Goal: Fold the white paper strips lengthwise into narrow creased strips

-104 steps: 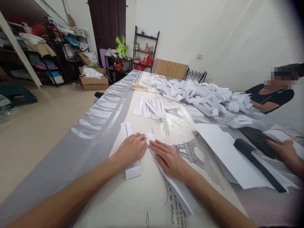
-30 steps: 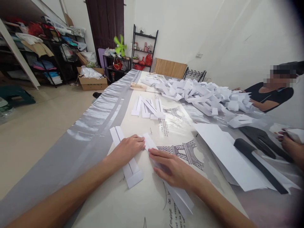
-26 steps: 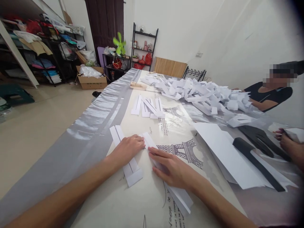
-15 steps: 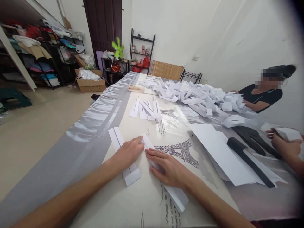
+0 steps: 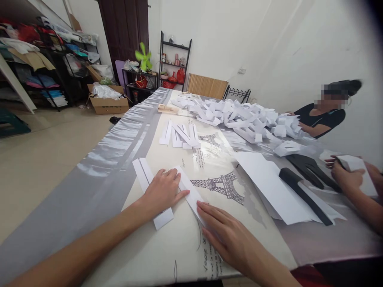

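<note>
My left hand (image 5: 163, 191) lies flat, fingers spread, on a long folded white paper strip (image 5: 140, 170) that runs away from me; its near end (image 5: 163, 218) sticks out under my wrist. My right hand (image 5: 231, 239) lies flat with fingers stretched out on the near part of a second folded white strip (image 5: 188, 187), which angles up to the left beside my left thumb. Both strips rest on a cream tablecloth printed with an Eiffel Tower drawing (image 5: 221, 185).
Several folded strips (image 5: 179, 135) lie farther up the table, and a big heap of folded white paper pieces (image 5: 239, 117) beyond. White sheets (image 5: 269, 187) with black pieces (image 5: 302, 193) lie at right. A co-worker's hands (image 5: 344, 175) hold a white piece; another person (image 5: 323, 117) sits behind.
My right hand has slid toward me along its strip, down to the near end. My left hand has spread flat on its strip. The co-worker's hands at right lifted a white piece.
</note>
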`<state>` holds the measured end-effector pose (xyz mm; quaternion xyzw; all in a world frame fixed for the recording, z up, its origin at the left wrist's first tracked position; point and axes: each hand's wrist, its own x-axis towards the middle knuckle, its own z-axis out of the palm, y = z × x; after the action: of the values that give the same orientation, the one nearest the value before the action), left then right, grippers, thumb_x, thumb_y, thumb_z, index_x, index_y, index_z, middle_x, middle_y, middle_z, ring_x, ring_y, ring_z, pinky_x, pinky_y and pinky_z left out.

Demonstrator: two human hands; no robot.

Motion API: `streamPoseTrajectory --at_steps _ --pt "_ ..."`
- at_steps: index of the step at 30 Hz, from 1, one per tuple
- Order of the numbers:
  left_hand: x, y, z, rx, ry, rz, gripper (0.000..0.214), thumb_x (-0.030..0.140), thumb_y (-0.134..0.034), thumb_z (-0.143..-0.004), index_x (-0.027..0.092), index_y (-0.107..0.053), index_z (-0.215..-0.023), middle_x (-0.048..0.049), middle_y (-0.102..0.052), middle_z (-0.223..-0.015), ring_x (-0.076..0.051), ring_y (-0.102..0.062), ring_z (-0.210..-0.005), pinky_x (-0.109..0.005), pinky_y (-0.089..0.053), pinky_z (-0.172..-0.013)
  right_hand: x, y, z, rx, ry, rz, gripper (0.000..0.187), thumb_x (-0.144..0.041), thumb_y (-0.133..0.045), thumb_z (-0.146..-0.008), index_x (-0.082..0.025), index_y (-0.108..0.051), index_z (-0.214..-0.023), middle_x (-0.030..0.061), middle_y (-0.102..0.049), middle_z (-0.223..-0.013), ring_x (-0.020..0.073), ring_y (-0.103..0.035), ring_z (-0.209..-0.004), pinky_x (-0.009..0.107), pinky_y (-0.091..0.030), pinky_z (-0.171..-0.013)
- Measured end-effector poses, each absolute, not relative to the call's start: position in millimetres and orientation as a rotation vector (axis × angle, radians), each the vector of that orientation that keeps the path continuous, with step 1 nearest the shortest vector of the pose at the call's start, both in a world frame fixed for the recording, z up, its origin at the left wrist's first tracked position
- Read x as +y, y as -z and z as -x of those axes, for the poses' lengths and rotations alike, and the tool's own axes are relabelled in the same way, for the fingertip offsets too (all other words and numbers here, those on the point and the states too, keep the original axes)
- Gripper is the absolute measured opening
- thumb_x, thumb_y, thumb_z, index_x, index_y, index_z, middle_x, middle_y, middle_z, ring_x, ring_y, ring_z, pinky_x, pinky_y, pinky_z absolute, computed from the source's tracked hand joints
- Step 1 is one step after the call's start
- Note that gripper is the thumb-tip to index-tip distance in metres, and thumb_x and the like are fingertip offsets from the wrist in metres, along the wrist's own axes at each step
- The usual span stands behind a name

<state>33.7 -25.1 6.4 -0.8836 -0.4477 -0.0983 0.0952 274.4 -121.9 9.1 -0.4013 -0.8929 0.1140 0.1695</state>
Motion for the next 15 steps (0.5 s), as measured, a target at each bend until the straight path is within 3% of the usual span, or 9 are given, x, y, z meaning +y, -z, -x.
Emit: streamPoseTrajectory --at_steps 8,15 --pt "-29.0 -8.1 -35.5 -1.336 0.250 2.599 0.063 0.067 -0.042 -0.100 0.009 -0.063 -0.116 -0.0153 -0.065 -0.107 -0.029 -0.064 -0.097 -0.042 -0.044 -0.092 -140.8 7.5 -279.0 -2.467 -0.304 1.144 0.059 -0.015 -0.045 -0.102 -0.026 -0.033 -0.159 0.0065 -0.039 -0.162 0.0267 -0.041 -0.147 0.049 -0.049 -0.115" --pt "-26.5 -3.0 -35.0 -1.310 0.283 2.557 0.064 0.070 -0.041 -0.099 0.011 -0.063 -0.110 -0.0138 -0.065 -0.107 -0.028 -0.064 -0.094 -0.041 -0.044 -0.089 -148.0 5.2 -282.5 -2.502 -0.322 1.113 0.064 -0.013 -0.047 -0.101 -0.025 -0.029 -0.161 0.0064 -0.041 -0.160 0.0280 -0.036 -0.149 0.049 -0.047 -0.117"
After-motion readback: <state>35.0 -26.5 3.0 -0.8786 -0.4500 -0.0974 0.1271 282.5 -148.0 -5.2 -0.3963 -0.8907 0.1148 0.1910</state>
